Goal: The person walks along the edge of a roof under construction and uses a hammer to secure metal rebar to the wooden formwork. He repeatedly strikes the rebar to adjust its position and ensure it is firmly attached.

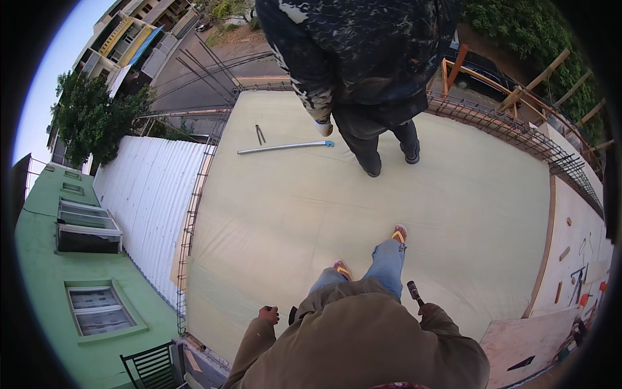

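From where I stand, the right hand (427, 310) of the person in the olive-brown top is closed around the handle of a hammer-like tool (413, 290), held out at the right side of the body, just beyond the hip and above the pale sheet (473, 214). The tool is small and dark, with a thick, blunt, roughly cylindrical head pointing up and away from the body; a slightly paler, duller patch shows on it, and a thin, dark neck runs back from it into the fist, which hides the rest of the handle. Its exact make-up is too small to read from here. The left hand (269, 315) hangs out to the other side with its fingers curled in, and I cannot tell whether anything sits inside it. Under the person's orange-yellow sandals (400, 233) the sheet spreads cream to faintly greenish, with soft creases and a few faint lines, over the whole deck. Farther off on it, well apart from both hands, lie a long silver bar (285, 148) with a blue end and, just beside it, a dark pincer-like tool (260, 135) with its two legs spread. A co-worker (369, 58) in a dark, paint-splashed jacket stands near the bar's blue end, and steel rebar cages (194, 214) edge the deck.
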Demonstrator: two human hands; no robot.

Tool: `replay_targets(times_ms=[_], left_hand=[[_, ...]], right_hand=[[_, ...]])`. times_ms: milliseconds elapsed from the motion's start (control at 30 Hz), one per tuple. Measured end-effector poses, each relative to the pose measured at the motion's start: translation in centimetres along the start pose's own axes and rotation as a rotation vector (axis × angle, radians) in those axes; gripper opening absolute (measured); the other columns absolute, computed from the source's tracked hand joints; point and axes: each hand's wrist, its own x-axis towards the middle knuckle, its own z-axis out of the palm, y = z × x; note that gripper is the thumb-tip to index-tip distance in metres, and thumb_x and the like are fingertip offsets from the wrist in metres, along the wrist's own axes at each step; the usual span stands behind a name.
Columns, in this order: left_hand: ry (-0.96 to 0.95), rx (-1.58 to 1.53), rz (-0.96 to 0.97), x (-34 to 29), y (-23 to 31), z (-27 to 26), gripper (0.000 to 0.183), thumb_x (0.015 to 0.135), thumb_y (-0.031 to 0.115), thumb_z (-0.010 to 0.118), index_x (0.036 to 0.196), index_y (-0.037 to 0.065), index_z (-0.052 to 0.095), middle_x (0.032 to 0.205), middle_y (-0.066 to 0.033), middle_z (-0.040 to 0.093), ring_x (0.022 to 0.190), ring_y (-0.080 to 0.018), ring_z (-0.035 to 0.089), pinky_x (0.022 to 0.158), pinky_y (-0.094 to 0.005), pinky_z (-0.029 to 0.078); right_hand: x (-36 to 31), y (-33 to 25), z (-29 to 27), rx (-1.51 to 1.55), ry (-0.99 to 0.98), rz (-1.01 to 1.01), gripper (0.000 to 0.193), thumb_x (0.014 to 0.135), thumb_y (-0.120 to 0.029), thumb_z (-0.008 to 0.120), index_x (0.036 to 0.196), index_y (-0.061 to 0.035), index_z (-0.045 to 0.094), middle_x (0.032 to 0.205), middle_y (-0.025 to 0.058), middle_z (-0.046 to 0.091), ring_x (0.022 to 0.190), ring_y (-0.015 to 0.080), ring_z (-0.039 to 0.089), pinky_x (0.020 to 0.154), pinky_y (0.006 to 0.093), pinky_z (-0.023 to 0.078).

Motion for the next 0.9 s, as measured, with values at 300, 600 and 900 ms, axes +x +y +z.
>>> replay_targets(times_ms=[300,600,900], left_hand=[[0.061,-0.308,-0.155,5.9,-4.6,-2.2,0.022,0.086,0.021,0.062,0.088,-0.001,0.061,0.070,-0.0099,0.063,0.051,-0.0201,0.061,0.043,-0.0354,0.049],[-0.006,-0.175,0.079,12.2,17.5,-8.5,0.031,0.086,0.029,0.063,0.097,-0.001,0.064,0.077,-0.0105,0.069,0.060,-0.0174,0.065,0.057,-0.0320,0.054],[0.312,-0.651,0.056,16.6,29.7,-19.1,0.026,0.092,0.023,0.057,0.100,-0.002,0.059,0.079,-0.0109,0.065,0.059,-0.0164,0.062,0.048,-0.0304,0.049]], right_hand=[[-20.5,-20.1,-5.5,0.028,0.160,-0.204,0.035,0.080,-0.019,0.071,0.106,0.0015,0.062,0.081,0.0145,0.064,0.071,0.0259,0.062,0.061,0.0432,0.049],[-26.5,-47.2,-8.6,-0.256,0.109,-0.258,0.029,0.079,-0.015,0.070,0.100,0.0029,0.064,0.078,0.0145,0.064,0.068,0.0254,0.062,0.057,0.0423,0.048],[-35.8,-78.0,-9.8,-0.453,0.094,-0.394,0.019,0.081,-0.011,0.068,0.079,0.0023,0.056,0.063,0.0092,0.054,0.049,0.0181,0.051,0.043,0.0364,0.038]])
